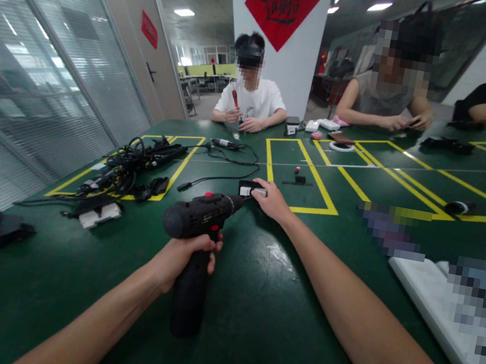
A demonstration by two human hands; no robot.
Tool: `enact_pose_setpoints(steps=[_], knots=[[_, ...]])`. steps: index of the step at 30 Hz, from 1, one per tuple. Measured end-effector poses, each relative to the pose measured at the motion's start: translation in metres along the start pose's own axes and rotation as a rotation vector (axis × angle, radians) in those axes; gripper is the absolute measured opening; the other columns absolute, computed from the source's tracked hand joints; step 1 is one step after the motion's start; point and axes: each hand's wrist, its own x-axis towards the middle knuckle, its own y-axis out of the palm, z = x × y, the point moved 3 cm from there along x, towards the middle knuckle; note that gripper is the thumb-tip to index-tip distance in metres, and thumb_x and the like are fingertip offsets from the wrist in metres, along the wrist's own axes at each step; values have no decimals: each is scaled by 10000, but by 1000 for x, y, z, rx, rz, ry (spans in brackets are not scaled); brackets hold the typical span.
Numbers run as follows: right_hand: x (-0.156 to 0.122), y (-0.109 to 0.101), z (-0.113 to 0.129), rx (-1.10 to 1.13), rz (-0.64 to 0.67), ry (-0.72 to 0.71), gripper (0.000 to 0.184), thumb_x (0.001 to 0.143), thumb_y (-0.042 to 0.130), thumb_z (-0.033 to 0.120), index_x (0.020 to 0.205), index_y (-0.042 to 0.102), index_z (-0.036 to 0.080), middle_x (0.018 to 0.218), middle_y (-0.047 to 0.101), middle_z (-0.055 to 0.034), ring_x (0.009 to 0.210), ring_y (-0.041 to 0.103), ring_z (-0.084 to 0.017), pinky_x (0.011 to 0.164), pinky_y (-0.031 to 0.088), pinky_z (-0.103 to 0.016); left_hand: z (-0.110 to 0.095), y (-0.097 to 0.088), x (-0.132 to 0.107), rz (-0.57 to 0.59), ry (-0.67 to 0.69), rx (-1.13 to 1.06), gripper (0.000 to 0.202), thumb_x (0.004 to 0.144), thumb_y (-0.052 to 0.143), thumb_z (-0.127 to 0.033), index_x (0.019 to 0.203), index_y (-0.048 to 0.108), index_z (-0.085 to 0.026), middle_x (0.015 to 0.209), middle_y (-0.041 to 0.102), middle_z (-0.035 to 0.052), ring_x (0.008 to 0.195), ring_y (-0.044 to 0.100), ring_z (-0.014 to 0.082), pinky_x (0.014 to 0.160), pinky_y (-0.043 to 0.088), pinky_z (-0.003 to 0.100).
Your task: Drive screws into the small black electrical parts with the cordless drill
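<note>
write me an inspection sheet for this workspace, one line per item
surface: green table, marked with yellow tape
things in use: drill, its tip close to a small black block with a white label; contact not clear
hands: left hand grips the drill's handle; right hand holds the block's right end
clutter: black-and-white piece at far left; white tray at right, contents blurred
cables: tangled pile at left; loose plug beyond the drill
surroundings: person in white opposite, two others at right; glass partition at left; red sign on a pillar
</note>
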Motion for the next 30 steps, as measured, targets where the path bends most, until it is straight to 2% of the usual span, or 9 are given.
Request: enact_pose_setpoints(steps=[11,19,25,30], knots=[[0,1,-1,7,-3,14,422,866,551,287,1276,602,200,1172,552,-95,1039,577,-211,1008,421,-355,2,-1,0,10,-8,-26,218,683,623,-228,876,588,-131,753,574,-1,498,560,100,513,415,245],[1,1,-2,0,1,0,426,872,546,293,1286,594,201,1194,552,-97,1059,571,-213,1014,416,-355,-1,1,-1,1,13,-3,259,660,625,-245,890,603,-129,786,604,24,486,550,105,495,417,253],[0,1,-2,-1,1,-1,425,869,547,283,1282,599,195,1156,558,-93,1020,582,-205,1004,422,-347,0,0,-1,-3,4,-6,252,674,625,-242,895,603,-125,773,597,18,493,555,103,503,417,246],[1,2,-2,13,-10,-8,411,865,546,270,1267,607,204,1179,558,-87,1064,573,-203,1022,409,-343,1,0,-1,-9,-1,-13,263,664,637,-243,897,603,-124,761,595,16,488,556,103,494,415,240]])
